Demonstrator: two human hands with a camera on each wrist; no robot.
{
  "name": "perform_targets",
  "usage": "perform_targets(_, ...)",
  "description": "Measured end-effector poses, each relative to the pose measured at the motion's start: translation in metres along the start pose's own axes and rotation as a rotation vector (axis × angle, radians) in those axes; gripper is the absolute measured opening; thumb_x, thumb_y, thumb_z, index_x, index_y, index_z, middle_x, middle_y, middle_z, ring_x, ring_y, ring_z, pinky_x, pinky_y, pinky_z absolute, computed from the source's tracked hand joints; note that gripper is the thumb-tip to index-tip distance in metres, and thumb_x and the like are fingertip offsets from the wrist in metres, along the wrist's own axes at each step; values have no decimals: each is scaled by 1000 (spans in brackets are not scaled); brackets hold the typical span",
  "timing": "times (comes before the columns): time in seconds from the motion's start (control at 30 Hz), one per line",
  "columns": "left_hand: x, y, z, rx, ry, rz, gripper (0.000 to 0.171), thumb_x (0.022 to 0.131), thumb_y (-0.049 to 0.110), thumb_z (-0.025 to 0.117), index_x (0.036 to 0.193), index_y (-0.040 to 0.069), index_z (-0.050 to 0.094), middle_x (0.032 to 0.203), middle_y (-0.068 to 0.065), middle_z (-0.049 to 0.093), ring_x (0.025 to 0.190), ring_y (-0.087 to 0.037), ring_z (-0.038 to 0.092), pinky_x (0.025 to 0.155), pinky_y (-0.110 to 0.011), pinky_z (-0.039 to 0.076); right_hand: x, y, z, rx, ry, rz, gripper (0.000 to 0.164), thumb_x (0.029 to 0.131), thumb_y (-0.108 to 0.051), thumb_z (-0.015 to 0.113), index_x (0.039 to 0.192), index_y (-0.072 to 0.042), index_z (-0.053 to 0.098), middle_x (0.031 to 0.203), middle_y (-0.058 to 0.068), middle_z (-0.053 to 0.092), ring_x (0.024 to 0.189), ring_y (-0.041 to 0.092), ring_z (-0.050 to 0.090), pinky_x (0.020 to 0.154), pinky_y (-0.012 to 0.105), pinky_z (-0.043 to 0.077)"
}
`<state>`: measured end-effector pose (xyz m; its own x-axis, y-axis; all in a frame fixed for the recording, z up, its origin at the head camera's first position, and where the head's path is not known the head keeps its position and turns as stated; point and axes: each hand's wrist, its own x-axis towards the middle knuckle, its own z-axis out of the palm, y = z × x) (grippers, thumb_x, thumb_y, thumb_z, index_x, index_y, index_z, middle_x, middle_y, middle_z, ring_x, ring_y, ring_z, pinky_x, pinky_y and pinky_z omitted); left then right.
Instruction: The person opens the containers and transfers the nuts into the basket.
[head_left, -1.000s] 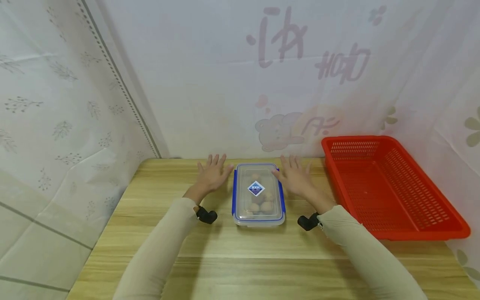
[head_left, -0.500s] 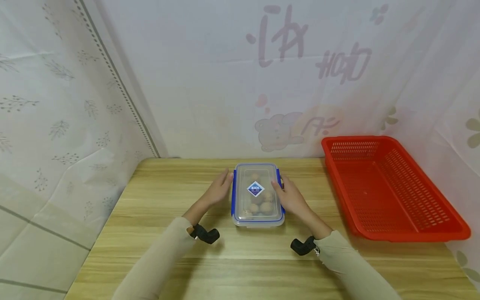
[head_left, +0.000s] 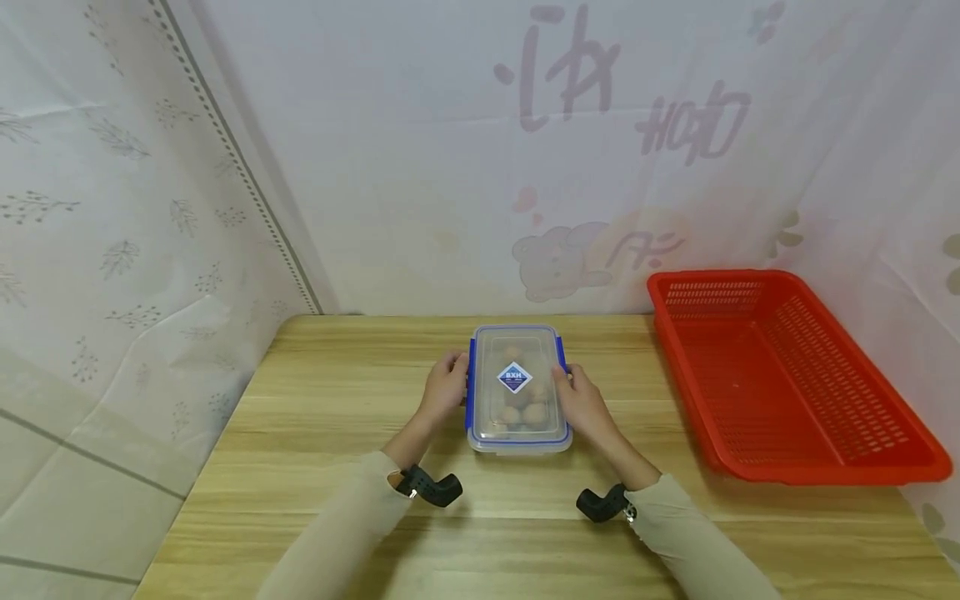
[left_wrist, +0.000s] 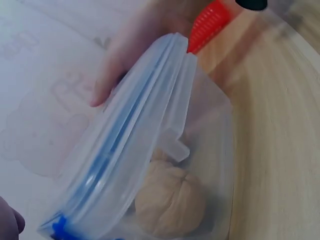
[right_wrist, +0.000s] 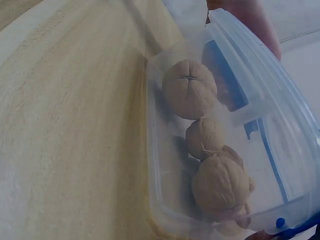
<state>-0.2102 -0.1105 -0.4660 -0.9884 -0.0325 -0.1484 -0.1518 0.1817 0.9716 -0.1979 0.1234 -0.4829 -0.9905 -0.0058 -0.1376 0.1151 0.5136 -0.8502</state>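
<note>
A clear plastic food container (head_left: 517, 342) with blue side latches and a diamond-shaped BXH label lies flat on the wooden table. Its lid is on. Through the wall in the right wrist view several round, tan, walnut-like balls (right_wrist: 220, 185) show seams and cracks. My left hand (head_left: 442, 392) grips the container's left side, with its fingertips partly hidden at the edge. On the opposite side my right hand (head_left: 588, 408) holds it, thumb near the lid's rim and fingers along the latch. One such ball (left_wrist: 170, 200) also appears low in the left wrist view.
A red perforated plastic basket (head_left: 693, 408) stands to the right of the container, near the back of the table. Patterned cloth (head_left: 405, 183) hangs behind the table (head_left: 337, 400) and at both sides. Black wrist cameras (head_left: 438, 489) project inward from both wrists.
Both hands were spread open beside the container; they have drawn back toward the person and closed in on its two sides. The container has stayed practically in place.
</note>
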Motion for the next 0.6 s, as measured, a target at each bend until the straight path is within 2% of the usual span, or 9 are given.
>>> perform_targets(0.13,-2,-2,8,96,19,-13,49,110,31,38,141,-5,51,116,-21,62,95,-28,64,81,-40,61,1,3,1,1,9,6,59,111,-46,29,139,3,46,132,27,58,115,38,58,99,56,50)
perform_targets(0.27,-1,-5,17,152,19,-4,50,111,30,34,141,-8,47,129,-27,59,113,-37,61,100,-52,53,0,5,1,13,22,-1,56,111,-45,29,136,1,49,127,25,60,111,37,59,96,54,50)
perform_targets(0.47,0,-9,21,163,30,80,45,113,24,29,135,-11,46,120,-30,60,105,-39,62,95,-54,54,0,5,2,24,40,-1,48,113,-37,26,129,0,50,107,20,58,96,33,58,84,47,51)
perform_targets(0.6,-2,-8,22,170,39,75,43,113,23,29,133,-11,47,118,-28,60,104,-38,61,96,-54,53,1,5,3,23,37,0,45,113,-33,24,127,1,50,98,17,57,89,30,58,78,42,52)
